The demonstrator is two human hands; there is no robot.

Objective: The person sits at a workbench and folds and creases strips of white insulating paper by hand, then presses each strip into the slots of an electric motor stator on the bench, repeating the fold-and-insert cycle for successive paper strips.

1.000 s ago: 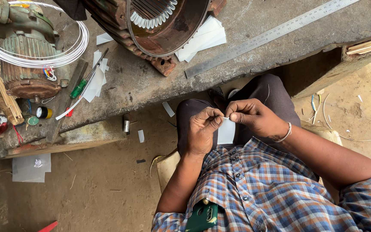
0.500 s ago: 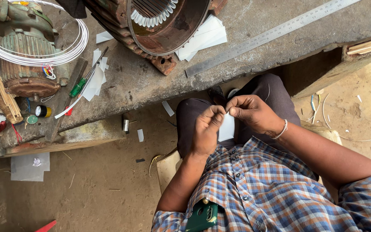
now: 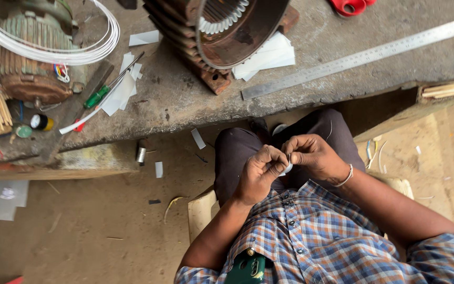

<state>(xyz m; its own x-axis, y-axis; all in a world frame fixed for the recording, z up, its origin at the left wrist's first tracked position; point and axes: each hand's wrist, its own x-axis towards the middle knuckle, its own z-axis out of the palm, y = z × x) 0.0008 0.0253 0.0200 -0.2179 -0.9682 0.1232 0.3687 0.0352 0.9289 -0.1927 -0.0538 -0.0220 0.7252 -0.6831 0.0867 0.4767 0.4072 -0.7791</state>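
- A finned, rust-and-green electric motor housing (image 3: 32, 63) is seen at the far left of the rough grey concrete bench (image 3: 185, 105), with a coil of white wire (image 3: 53, 47) draped over it.
- A green-handled screwdriver (image 3: 101, 94) is laid among scattered white paper slips (image 3: 119, 92) just beside it.
- A rusty open motor stator shell (image 3: 227, 37) is set at the middle of the bench, white paper sheets (image 3: 269, 55) beneath it and a long steel ruler (image 3: 363, 55) stretched to the right.
- Below the bench edge, over the lap, the left hand (image 3: 258, 176) is shown with its fingers pinched narrow on a small white slip of paper (image 3: 287, 168).
- The right hand (image 3: 313, 158), a metal bangle at its wrist, is closed on the same slip from the other side, the two hands touching.
- The slip is judged light, thin and easily creased; it is best held by its edges between fingertips.
- Most of the slip is hidden by the fingers, so its shape and any fold cannot be made out; a red object at the top edge is cut off.
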